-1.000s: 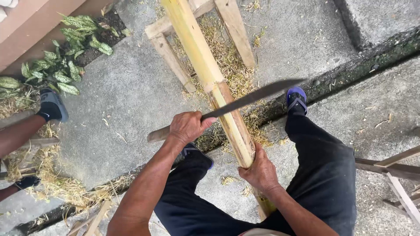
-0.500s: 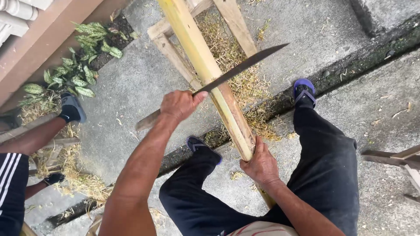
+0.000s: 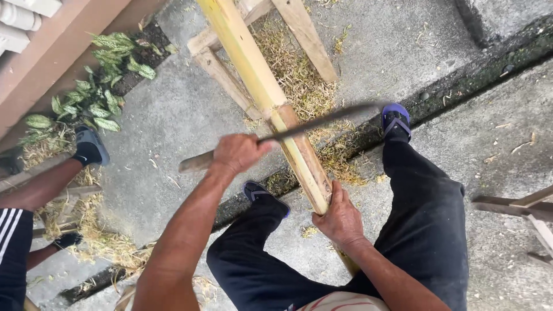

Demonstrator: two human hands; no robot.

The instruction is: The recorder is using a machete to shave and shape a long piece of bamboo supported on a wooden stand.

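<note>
Half the bamboo pole (image 3: 262,86) looks stripped: brown bared wood near me, yellow-green skin toward twelve o'clock. I see my left hand (image 3: 239,152) clamped on the long knife (image 3: 322,120), blade across the pole; my right hand (image 3: 341,217) wraps the pole's near end. Shavings (image 3: 299,80) litter the concrete under the wooden stand (image 3: 227,80). Upper length remains, I judge.

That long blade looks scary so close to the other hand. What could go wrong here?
The blade crosses the pole just above the right hand gripping it; a slip along the pole could cut that hand. The left hand swings it over the legs. Another person's leg is close by.
</note>
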